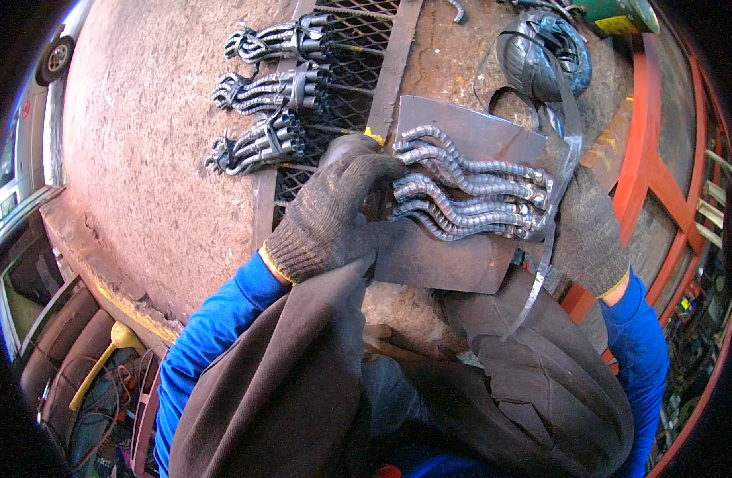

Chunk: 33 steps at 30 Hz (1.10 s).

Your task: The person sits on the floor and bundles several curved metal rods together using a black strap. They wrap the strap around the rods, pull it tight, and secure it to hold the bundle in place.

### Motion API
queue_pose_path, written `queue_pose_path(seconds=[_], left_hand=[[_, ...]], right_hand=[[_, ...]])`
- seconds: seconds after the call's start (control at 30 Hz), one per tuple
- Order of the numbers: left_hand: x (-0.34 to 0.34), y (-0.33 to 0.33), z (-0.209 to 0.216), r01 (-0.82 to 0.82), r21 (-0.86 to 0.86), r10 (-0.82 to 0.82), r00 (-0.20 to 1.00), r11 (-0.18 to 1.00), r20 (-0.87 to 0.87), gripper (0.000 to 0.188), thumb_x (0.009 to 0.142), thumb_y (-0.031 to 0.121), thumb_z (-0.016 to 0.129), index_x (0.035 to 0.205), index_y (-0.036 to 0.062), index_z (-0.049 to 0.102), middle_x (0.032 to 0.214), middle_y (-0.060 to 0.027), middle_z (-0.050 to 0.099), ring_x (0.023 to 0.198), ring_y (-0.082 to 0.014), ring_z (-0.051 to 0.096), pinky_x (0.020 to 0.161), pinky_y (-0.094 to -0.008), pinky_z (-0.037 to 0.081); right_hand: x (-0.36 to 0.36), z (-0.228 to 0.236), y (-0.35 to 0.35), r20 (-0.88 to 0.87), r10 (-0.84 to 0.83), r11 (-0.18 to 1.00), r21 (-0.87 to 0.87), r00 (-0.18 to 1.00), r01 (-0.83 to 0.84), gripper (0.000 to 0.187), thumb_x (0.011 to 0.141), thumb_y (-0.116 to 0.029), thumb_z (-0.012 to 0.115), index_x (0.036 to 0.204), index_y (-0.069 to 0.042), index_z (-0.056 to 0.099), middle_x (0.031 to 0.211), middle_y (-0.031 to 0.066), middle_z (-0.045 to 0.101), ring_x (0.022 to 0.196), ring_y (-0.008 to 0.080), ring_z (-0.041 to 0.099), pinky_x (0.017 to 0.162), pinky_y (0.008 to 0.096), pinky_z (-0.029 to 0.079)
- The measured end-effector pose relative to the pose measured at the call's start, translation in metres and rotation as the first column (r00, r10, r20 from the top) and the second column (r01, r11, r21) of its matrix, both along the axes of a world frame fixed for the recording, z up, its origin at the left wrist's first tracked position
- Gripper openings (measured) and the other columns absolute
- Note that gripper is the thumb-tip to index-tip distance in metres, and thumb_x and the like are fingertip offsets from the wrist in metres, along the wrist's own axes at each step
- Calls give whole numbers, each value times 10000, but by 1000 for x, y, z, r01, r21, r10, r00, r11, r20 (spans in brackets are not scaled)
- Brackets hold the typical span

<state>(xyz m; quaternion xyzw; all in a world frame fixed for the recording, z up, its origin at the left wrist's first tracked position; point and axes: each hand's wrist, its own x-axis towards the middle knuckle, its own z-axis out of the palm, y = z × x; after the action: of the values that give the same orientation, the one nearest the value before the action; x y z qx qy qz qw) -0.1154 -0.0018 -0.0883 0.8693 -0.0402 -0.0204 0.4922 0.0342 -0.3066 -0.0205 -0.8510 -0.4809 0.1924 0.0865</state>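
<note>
A bundle of bent, ribbed steel rods lies on a flat metal plate over my knees. My left hand, in a dark knit glove, is at the rods' left ends, fingers curled; what they hold is hidden. At the rods' right ends, my gloved right hand is closed on a thin grey plastic strap. This strap crosses in front of the rod ends, and its loose tail hangs over my right knee. My right fingertips are partly hidden behind the strap and rods.
Three tied rod bundles rest at the far left, partly on a metal mesh frame. A strap roll sits at the far right near a green can. Red steel framing runs along the right. A yellow-handled tool lies lower left.
</note>
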Motion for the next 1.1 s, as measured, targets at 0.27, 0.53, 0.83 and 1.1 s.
queue_pose_path(seconds=[0.27,0.53,0.83,1.1], left_hand=[[2,0,13,-25,-168,4,992,986,-127,576,686,166,858,1179,55,582,1112,-151,544,918,-255,643,790,-364,550],[8,4,13,-386,-316,279,900,867,-333,317,951,215,597,1172,-13,591,1069,-149,630,954,-228,632,875,-333,493],[32,1,12,-411,-265,233,826,872,-513,296,924,245,656,1082,0,704,917,-115,718,804,-156,648,752,-292,521],[38,-4,40,-359,-58,295,838,931,-459,274,923,232,661,1064,3,717,946,-122,737,832,-141,675,761,-288,529]], right_hand=[[-3,-10,-17,-52,-129,977,-175,990,118,711,732,-251,803,1328,3,512,1247,198,587,1162,371,559,998,427,443],[-1,-1,-7,62,-7,997,-80,998,12,650,740,-220,797,1289,12,537,1208,202,600,1131,357,582,965,410,465],[-3,-6,-5,-250,-158,986,12,955,166,646,772,-189,783,1316,9,497,1202,163,613,1090,296,620,930,376,508],[0,-15,-19,-258,-194,978,-130,946,165,478,962,-135,579,1389,-21,397,1297,147,562,1140,225,594,955,376,518]])
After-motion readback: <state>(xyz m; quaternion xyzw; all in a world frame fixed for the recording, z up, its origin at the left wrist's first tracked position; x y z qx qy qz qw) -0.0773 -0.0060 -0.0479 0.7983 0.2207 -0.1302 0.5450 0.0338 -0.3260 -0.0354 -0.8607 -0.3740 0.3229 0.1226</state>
